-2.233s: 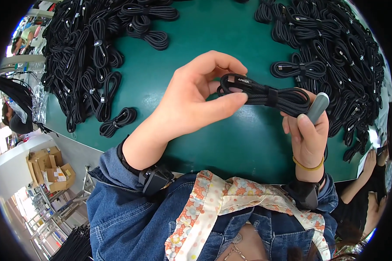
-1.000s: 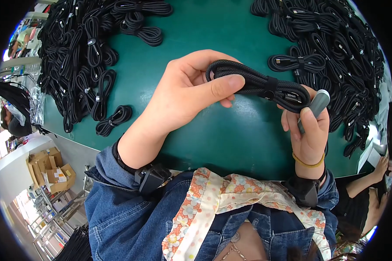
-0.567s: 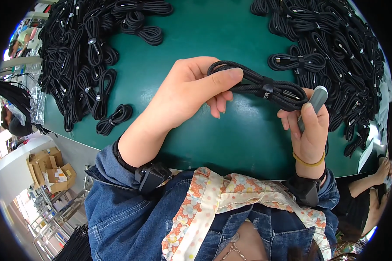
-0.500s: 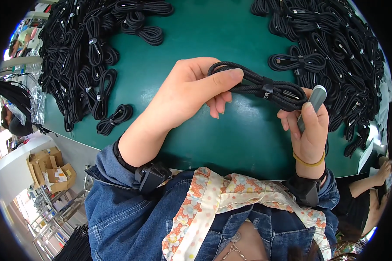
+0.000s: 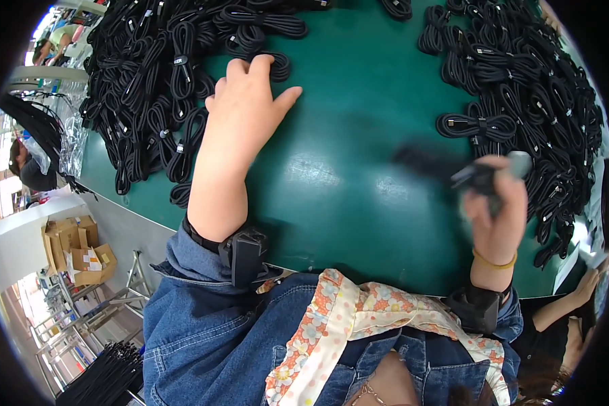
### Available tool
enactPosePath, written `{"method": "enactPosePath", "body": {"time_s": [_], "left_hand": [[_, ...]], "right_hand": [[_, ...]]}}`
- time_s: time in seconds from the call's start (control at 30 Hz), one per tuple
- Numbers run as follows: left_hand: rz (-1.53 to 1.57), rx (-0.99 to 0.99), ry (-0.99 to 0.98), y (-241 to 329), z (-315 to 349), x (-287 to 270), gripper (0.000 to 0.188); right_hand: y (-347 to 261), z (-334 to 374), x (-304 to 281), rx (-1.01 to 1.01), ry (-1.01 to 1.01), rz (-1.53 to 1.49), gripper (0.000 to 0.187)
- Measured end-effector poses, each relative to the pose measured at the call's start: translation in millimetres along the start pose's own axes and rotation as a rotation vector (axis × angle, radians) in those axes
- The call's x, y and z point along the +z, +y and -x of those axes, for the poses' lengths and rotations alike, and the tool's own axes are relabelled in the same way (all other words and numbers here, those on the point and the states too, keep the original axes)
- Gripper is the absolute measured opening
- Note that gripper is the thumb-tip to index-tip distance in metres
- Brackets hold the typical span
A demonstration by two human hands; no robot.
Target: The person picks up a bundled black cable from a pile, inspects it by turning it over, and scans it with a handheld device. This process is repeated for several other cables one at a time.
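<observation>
My left hand (image 5: 245,101) reaches to the far left pile, fingers spread and thumb out. Its fingertips are over or against a bundled black cable (image 5: 277,66) at the pile's edge; whether they touch it is hidden. At the right, my right hand (image 5: 501,210) is closed and smeared by motion. It holds a coiled black cable (image 5: 426,162), blurred and sticking out to the left, together with a grey, round-ended stick-like thing (image 5: 520,162) at the thumb side.
Large piles of bundled black cables lie on the green table at the left (image 5: 142,81) and right (image 5: 507,74). One bundle (image 5: 477,126) lies at the right pile's inner edge. Cardboard boxes (image 5: 81,250) stand left of the table. Another person's arm (image 5: 568,298) shows at the lower right.
My left hand has let go of the coiled cable and moved up and left to the left pile. My right hand has kept the cable and lowered slightly.
</observation>
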State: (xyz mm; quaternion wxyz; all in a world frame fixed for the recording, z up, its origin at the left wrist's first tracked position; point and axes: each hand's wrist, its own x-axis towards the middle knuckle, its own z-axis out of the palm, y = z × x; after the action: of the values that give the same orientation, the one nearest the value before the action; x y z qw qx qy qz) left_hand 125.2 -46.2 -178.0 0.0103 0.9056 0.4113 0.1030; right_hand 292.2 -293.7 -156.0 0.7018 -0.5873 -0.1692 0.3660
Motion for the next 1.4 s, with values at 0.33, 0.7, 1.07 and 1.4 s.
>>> {"method": "enactPosePath", "body": {"time_s": [0.33,0.7,1.07,1.4], "left_hand": [[0.262,0.214,-0.111,21,7,-13,0.027],[1.793,0.082,-0.722,56,28,-29,0.018],[1.893,-0.072,-0.764,66,30,-22,0.032],[2.04,-0.078,-0.827,63,30,-20,0.03]], "right_hand": [[14,-5,-20,-0.196,-0.277,-0.381,0.038],[10,3,-4,-0.052,-0.239,-0.117,0.047],[10,11,-1,0.028,-0.156,-0.029,0.039],[10,13,-3,-0.03,-0.158,0.039,0.041]]}}
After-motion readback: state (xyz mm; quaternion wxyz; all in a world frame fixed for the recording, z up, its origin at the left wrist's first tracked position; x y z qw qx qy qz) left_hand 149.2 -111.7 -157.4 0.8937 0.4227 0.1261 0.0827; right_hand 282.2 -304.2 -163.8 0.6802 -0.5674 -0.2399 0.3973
